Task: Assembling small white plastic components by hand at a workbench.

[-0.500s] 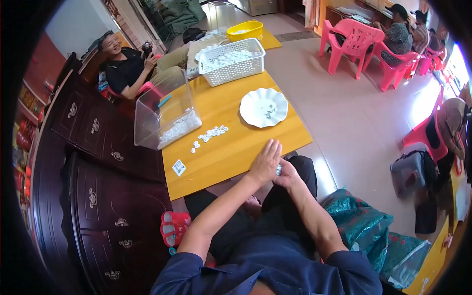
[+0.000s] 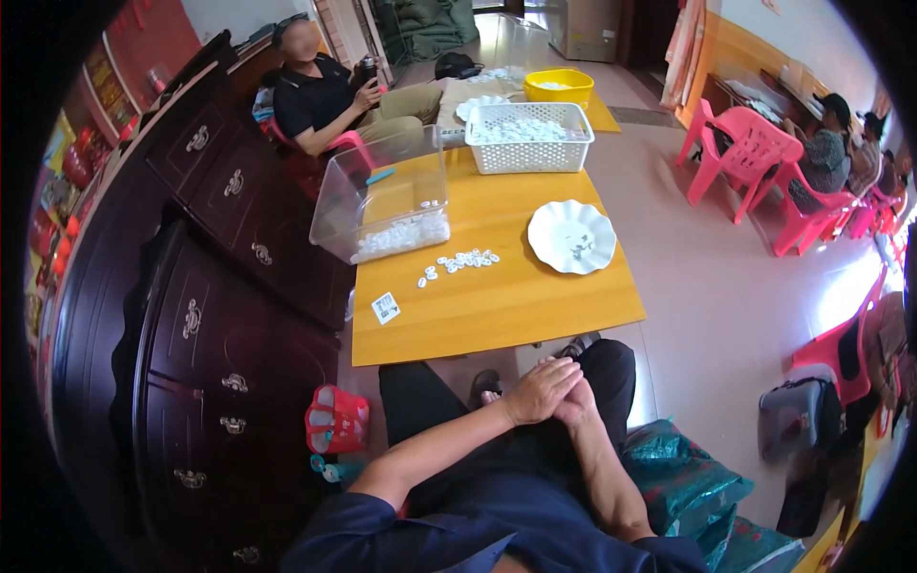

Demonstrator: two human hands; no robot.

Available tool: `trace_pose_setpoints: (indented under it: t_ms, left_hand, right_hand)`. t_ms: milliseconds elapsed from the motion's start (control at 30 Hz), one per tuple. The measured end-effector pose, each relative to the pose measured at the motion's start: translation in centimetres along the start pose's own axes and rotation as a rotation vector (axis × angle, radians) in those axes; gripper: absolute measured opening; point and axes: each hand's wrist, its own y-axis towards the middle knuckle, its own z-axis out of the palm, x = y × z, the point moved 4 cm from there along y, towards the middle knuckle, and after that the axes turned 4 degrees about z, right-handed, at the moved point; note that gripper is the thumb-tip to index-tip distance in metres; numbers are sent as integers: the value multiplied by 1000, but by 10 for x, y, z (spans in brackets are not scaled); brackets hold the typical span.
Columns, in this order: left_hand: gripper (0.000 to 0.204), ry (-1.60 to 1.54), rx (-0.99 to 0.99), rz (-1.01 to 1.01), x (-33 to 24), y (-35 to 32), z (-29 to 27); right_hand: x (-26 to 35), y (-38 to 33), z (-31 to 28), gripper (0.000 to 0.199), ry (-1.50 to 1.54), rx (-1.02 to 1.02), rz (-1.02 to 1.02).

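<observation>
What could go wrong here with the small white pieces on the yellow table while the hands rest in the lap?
1. The loose small white pieces lie unguarded on the yellow table; a bump might scatter them to the floor.
2. The clear plastic bin sits tilted and overhangs the table's left edge, so it could perhaps slip off.
3. The left hand lies clasped over the right hand, away from the table, so a quick catch seems unlikely.

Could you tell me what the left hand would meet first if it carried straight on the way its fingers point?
Almost at once the right hand: the left hand already lies over it above the lap, fingers pointing right.
</observation>
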Motion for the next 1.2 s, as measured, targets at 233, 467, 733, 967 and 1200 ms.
trace_pose_setpoints:
  t_ms: [233,467,733,967,1200]
  left_hand:
    - [32,-38,-182,50,-10,19,-76]
    - [32,-34,-257,-5,3,38,-117]
    - [41,-300,-792,-286,57,29,-156]
    - [33,-504,-799,-569,102,-10,-98]
    - [24,-438,-554,-691,110,-4,-88]
  right_hand:
    - [-38,27,24,31,139,62,21]
    - [-67,32,116,32,7,141,112]
    - [-79,54,173,32,-25,-87,35]
    - [-36,117,198,25,77,-84,-28]
    - [63,215,308,34,-81,8,-155]
